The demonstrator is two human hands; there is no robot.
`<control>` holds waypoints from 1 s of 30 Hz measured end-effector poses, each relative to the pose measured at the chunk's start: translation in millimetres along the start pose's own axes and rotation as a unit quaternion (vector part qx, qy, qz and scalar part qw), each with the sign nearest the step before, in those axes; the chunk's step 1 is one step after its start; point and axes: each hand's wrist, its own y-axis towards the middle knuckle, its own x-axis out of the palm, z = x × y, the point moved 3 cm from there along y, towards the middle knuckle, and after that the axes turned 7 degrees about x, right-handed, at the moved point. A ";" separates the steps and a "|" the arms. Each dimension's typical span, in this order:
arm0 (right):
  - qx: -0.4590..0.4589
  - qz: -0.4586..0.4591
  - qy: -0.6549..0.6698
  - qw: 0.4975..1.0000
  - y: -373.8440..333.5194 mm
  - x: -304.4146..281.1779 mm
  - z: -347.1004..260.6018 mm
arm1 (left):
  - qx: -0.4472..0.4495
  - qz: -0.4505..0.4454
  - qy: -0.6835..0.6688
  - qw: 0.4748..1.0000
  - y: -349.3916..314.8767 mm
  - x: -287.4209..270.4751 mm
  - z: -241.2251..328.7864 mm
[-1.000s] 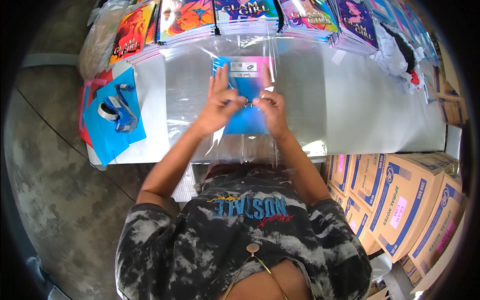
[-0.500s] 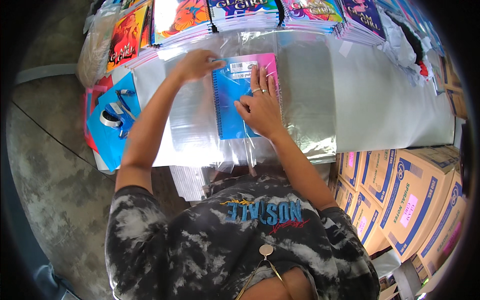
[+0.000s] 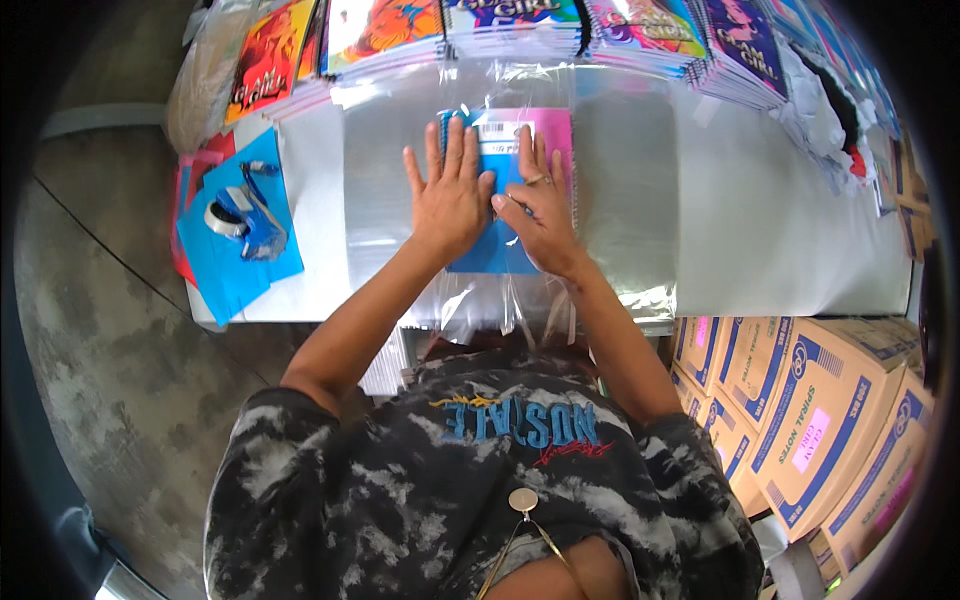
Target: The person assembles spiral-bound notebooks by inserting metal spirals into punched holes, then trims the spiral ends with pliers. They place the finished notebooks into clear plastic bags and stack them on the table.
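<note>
A blue and pink spiral notebook (image 3: pixel 496 240) lies on the table in front of me, with clear plastic film (image 3: pixel 385 200) around it and spread to both sides. My left hand (image 3: pixel 447 195) rests flat on the notebook's left half, fingers stretched out. On its right half lies my right hand (image 3: pixel 542 215), fingers extended upward, thumb pointing toward the left hand. A white barcode label (image 3: pixel 497 138) shows between the two hands near the notebook's top edge. Neither hand grips anything.
Stacks of colourful spiral notebooks (image 3: pixel 515 30) line the table's far edge. At left, a blue tape dispenser (image 3: pixel 250 225) sits on blue sheets (image 3: pixel 225 285). Crumpled white wrapping (image 3: pixel 815 100) lies at far right. Cardboard boxes (image 3: pixel 830 420) are piled beside the table, lower right.
My left hand has come down from beyond the notebook's upper left corner and now lies flat on its left half. My right hand stays on the right half.
</note>
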 end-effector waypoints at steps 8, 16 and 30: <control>-0.041 -0.204 -0.122 0.971 29.0 4.5 5.2 | 0.049 0.006 -0.020 0.999 -0.2 1.7 0.7; -0.027 -0.227 -0.150 0.962 31.0 1.3 4.1 | 0.198 -0.048 -0.299 0.932 -133.3 3.2 85.5; 0.088 -0.255 -0.101 0.958 44.9 -8.2 1.4 | -0.604 0.222 -0.533 0.549 -175.7 -32.4 -289.2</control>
